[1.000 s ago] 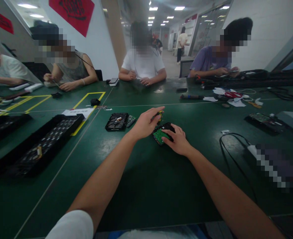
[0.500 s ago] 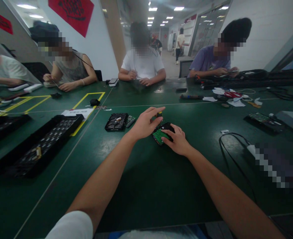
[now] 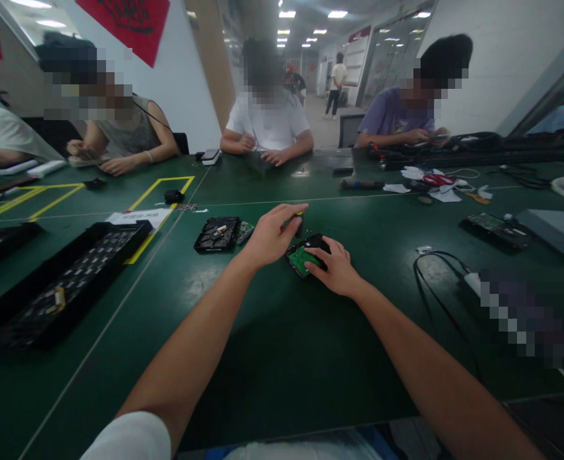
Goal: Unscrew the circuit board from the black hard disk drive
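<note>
In front of me on the green table lies a black hard drive [image 3: 300, 260] with a green circuit board facing up. My right hand [image 3: 334, 267] grips its right side, thumb over the board and fingers along the far edge. Just beyond its left corner is my left hand [image 3: 275, 235], thumb and fingers closed around a small upright yellow-and-black handle [image 3: 300, 220], which looks like a screwdriver's. My fingers hide most of it, and its tip cannot be made out. Left of that hand sit another black hard drive [image 3: 217, 234] and a loose circuit board [image 3: 245, 232].
A long black tray [image 3: 87, 275] stands on the left, beside a white paper label [image 3: 142, 218]. To the right are a cable [image 3: 423, 287], a drive with a bare board [image 3: 495, 231] and a grey box [image 3: 553, 229]. Several people sit across the table.
The view has shifted slightly, so everything sits a little further left. My left hand still holds the handle, which is now less visible. My right hand stays on the hard drive.
</note>
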A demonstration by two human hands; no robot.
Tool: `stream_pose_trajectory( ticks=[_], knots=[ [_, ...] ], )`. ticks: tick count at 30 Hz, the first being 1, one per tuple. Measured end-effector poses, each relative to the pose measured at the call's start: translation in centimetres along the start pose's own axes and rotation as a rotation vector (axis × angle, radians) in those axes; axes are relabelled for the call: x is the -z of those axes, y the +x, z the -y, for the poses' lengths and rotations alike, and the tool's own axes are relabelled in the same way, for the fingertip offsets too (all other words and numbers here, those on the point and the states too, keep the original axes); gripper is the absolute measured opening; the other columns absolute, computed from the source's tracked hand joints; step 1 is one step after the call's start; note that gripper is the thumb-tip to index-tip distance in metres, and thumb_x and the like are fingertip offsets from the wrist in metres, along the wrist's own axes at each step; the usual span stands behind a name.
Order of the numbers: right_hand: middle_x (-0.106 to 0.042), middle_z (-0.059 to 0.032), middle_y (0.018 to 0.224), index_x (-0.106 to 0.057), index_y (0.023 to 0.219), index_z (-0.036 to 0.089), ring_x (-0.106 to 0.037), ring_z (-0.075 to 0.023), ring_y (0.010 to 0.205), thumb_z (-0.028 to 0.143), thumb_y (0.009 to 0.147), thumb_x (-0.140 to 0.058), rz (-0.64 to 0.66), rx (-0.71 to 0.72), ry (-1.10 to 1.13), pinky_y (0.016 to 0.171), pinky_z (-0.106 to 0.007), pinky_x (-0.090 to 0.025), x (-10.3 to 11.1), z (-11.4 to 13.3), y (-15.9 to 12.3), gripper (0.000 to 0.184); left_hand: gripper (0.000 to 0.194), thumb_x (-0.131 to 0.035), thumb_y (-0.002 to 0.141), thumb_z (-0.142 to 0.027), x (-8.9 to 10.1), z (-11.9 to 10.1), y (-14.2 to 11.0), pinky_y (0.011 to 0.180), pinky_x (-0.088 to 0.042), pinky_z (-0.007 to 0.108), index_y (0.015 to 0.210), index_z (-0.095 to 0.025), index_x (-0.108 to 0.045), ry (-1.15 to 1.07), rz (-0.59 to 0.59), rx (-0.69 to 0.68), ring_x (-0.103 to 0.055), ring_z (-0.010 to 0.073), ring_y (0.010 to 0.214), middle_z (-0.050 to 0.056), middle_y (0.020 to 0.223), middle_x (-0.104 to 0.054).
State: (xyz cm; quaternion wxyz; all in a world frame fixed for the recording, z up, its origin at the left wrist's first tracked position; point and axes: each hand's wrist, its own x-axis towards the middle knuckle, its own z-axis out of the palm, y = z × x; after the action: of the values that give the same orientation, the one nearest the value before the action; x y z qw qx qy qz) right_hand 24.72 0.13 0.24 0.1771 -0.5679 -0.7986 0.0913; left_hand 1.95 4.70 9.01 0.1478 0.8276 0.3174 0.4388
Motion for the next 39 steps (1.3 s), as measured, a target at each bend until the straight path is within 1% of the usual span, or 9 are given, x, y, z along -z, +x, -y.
stream_pose_trajectory(
  ticks=[4,7,10,20,22,27,31,34,39],
  knots=[
    [-0.032,-0.0128,0.168,-0.059,0.151,0.037,-0.026,-0.0382,0.156,0.06,0.103,-0.054,0.008,0.001,-0.003,0.12,-0.062,-0.028,-0.11,-0.07,-0.04,0.053,0.031,-0.055,0.102,-0.021,-0.1,0.24,0.01,0.097,-0.057,0.037,0.129,-0.021,-0.069,0.043,-0.057,0.023,-0.068,0.0214,0.114,0.009,0.126,-0.072],
    [-0.032,-0.0132,0.167,-0.059,0.151,0.038,-0.025,-0.0372,0.156,0.061,0.104,-0.052,-0.005,0.009,0.002,0.121,-0.061,-0.026,-0.17,-0.1,-0.13,0.053,0.026,-0.064,0.098,-0.027,-0.24,0.24,-0.04,0.081,-0.059,0.031,0.122,-0.022,-0.071,0.066,-0.088,0.052,-0.069,0.0213,0.107,0.008,0.119,-0.072],
    [-0.031,-0.0116,0.169,-0.059,0.151,0.039,-0.024,-0.0375,0.157,0.062,0.104,-0.052,-0.003,-0.001,0.01,0.12,-0.062,-0.026,-0.24,-0.14,-0.17,0.053,0.024,-0.067,0.096,-0.03,-0.25,0.02,-0.04,0.074,-0.059,0.03,0.119,-0.023,-0.073,0.077,-0.094,0.063,-0.069,0.0206,0.102,0.008,0.115,-0.069],
    [-0.032,-0.0126,0.168,-0.059,0.15,0.039,-0.025,-0.0383,0.156,0.063,0.103,-0.052,-0.001,-0.003,0.009,0.119,-0.062,-0.027,-0.25,-0.1,-0.07,0.053,0.034,-0.056,0.1,-0.022,-0.31,-0.04,-0.07,0.084,-0.062,0.034,0.131,-0.023,-0.068,0.046,-0.039,0.037,-0.066,0.0212,0.107,0.009,0.124,-0.067],
    [-0.032,-0.0115,0.168,-0.059,0.149,0.04,-0.026,-0.038,0.156,0.062,0.104,-0.052,-0.006,-0.007,0.006,0.119,-0.062,-0.027,-0.33,-0.11,-0.09,0.051,0.034,-0.053,0.101,-0.021,-0.24,0.05,-0.07,0.079,-0.063,0.032,0.131,-0.023,-0.069,0.022,-0.024,0.039,-0.067,0.0212,0.106,0.009,0.126,-0.067],
    [-0.03,-0.0114,0.168,-0.058,0.151,0.041,-0.024,-0.0373,0.157,0.064,0.104,-0.05,-0.01,0.0,0.004,0.119,-0.062,-0.028,-0.49,-0.28,-0.16,0.053,0.036,-0.048,0.103,-0.023,-0.02,0.1,-0.05,0.061,-0.061,0.026,0.132,-0.022,-0.069,-0.053,0.023,0.049,-0.068,0.0154,0.083,0.01,0.126,-0.068],
    [-0.031,-0.0113,0.168,-0.058,0.151,0.041,-0.024,-0.0367,0.157,0.062,0.104,-0.051,-0.001,0.003,0.001,0.12,-0.061,-0.027,-0.42,-0.37,-0.12,0.052,0.029,-0.061,0.099,-0.027,-0.11,0.03,-0.01,0.069,-0.061,0.028,0.125,-0.023,-0.073,0.013,-0.039,0.054,-0.069,0.0186,0.094,0.009,0.117,-0.069],
    [-0.031,-0.0121,0.168,-0.058,0.151,0.04,-0.025,-0.0374,0.157,0.062,0.104,-0.052,-0.004,0.015,0.009,0.12,-0.062,-0.027,-0.4,-0.43,-0.05,0.053,0.026,-0.072,0.094,-0.031,-0.16,-0.1,0.02,0.073,-0.06,0.029,0.119,-0.023,-0.074,0.066,-0.078,0.067,-0.069,0.0189,0.094,0.007,0.111,-0.068],
    [-0.032,-0.0107,0.169,-0.059,0.15,0.04,-0.026,-0.0384,0.156,0.062,0.103,-0.052,-0.013,0.01,0.005,0.119,-0.062,-0.027,-0.52,-0.5,0.02,0.052,0.03,-0.057,0.103,-0.026,-0.05,-0.42,0.06,0.095,-0.059,0.036,0.13,-0.022,-0.069,0.067,-0.034,0.026,-0.069,0.0211,0.111,0.009,0.122,-0.071]
  ],
)
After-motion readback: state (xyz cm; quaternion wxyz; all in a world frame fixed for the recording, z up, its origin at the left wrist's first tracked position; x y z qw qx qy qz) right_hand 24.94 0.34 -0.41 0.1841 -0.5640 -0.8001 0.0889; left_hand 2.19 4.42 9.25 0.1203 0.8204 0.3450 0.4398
